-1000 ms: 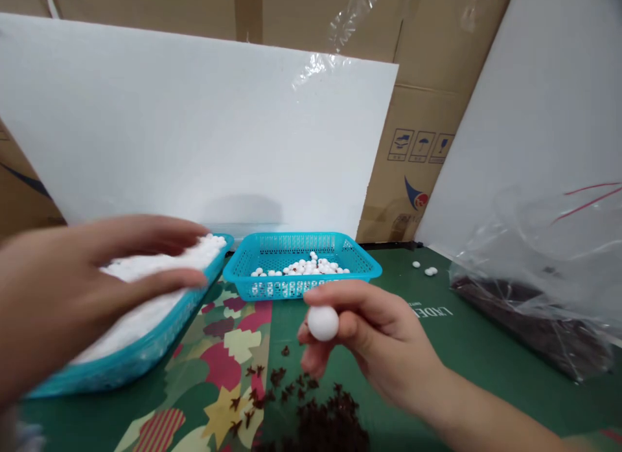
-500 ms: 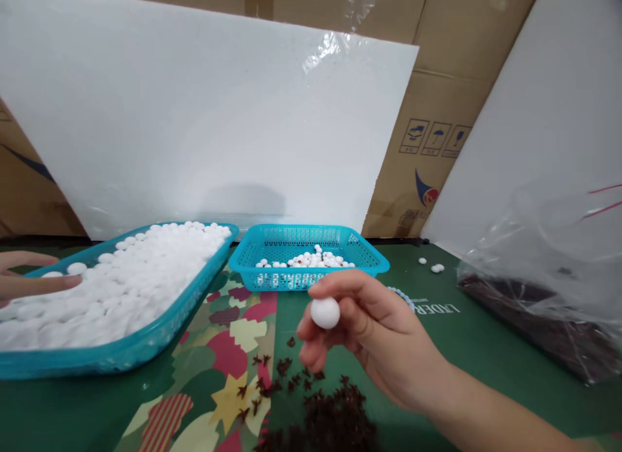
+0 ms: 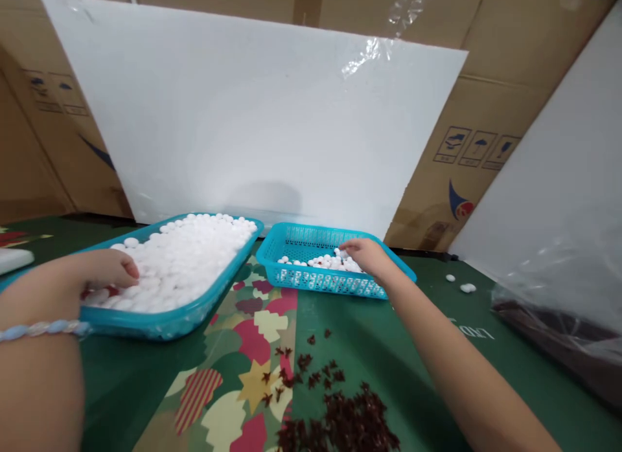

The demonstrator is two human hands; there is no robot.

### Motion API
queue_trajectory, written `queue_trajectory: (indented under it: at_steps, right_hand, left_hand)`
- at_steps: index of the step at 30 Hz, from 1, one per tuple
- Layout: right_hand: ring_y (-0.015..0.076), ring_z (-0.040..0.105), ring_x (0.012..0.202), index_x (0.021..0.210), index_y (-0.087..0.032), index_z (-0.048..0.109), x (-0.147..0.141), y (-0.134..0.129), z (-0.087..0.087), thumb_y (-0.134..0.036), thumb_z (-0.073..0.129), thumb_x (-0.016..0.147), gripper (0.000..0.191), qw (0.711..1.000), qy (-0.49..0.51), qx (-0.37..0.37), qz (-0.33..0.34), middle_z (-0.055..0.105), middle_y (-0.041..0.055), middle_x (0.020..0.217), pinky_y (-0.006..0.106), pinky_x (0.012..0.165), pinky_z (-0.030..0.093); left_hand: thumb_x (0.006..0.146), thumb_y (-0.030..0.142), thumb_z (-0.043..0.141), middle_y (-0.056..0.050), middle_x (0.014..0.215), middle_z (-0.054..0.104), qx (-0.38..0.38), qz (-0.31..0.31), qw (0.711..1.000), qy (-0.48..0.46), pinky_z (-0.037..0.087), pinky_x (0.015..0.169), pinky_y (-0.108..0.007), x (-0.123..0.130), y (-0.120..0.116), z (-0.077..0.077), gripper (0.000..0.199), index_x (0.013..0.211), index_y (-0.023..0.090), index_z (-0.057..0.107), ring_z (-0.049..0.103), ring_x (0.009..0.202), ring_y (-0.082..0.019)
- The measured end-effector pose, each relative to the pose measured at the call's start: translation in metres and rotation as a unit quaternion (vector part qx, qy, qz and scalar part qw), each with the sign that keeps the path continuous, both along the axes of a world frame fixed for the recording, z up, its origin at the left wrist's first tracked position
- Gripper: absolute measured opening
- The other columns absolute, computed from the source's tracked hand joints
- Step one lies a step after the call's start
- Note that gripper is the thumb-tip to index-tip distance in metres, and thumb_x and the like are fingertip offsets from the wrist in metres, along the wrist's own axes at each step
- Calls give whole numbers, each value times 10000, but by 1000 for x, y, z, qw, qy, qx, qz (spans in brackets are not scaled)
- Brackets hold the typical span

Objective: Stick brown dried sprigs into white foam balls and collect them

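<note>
My left hand (image 3: 104,271) reaches into a blue tray (image 3: 194,306) heaped with small white balls (image 3: 189,258). Its fingers curl down among the balls, and what they may hold is hidden. Dark red bits show under that hand. Over the right part of a blue perforated basket (image 3: 321,282) is my right hand (image 3: 367,252), fingers stretched loosely leftward. White balls with some reddish-brown spots (image 3: 330,263) lie inside this basket. One of them sits right by my right fingertips; no ball is visible in that hand.
Small dark brown star-like pieces (image 3: 357,416) are piled at the front of the green table (image 3: 418,381). A few white balls (image 3: 466,288) lie at right, near a clear plastic bag (image 3: 558,322) with dark contents. A white board (image 3: 262,109) and cardboard stand behind.
My right hand has moved forward from above the brown pieces to the basket, and the white ball it held no longer shows in it. My left hand has come further into view at the tray.
</note>
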State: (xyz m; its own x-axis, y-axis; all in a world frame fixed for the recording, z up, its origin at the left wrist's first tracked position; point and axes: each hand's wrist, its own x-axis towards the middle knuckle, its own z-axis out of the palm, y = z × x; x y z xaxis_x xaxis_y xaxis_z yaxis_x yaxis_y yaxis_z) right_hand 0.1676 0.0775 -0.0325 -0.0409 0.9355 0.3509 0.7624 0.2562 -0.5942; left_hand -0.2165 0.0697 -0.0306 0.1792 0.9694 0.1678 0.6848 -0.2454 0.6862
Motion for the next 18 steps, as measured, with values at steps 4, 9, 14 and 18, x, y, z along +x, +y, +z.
queue_trajectory:
  at_steps: [4, 9, 14, 18]
  right_hand:
    - [117, 496, 735, 816, -126, 499, 5, 11, -4, -203, 382, 776, 145, 994, -102, -31, 2, 513, 34, 844, 306, 655, 412]
    - [176, 449, 855, 880, -134, 504, -7, -42, 12, -87, 377, 743, 193, 968, -204, -29, 146, 503, 81, 920, 343, 735, 347]
    - [182, 512, 673, 872, -170, 516, -33, -85, 0, -229, 522, 662, 219, 828, -340, -122, 429, 535, 49, 817, 249, 485, 383]
    - [141, 497, 610, 741, -130, 534, -45, -83, -12, -172, 486, 693, 80, 809, -358, -112, 452, 533, 44, 743, 208, 436, 327]
  left_hand:
    - [557, 164, 430, 77, 302, 491, -85, 158, 980, 82, 273, 278, -94, 21, -10, 25, 108, 518, 101, 509, 463, 311, -68]
    - [564, 172, 405, 10, 490, 477, -100, 258, 951, 135, 349, 403, -184, 48, -20, 51, 81, 609, 109, 431, 484, 452, -112]
    - [611, 220, 337, -48, 645, 441, -93, 270, 937, 204, 374, 538, -269, 74, -30, 59, 214, 742, 72, 417, 494, 643, -201]
    - [643, 334, 348, -49, 759, 396, 68, 293, 919, 256, 311, 676, -326, 95, -36, 69, 382, 901, 55, 390, 406, 829, -273]
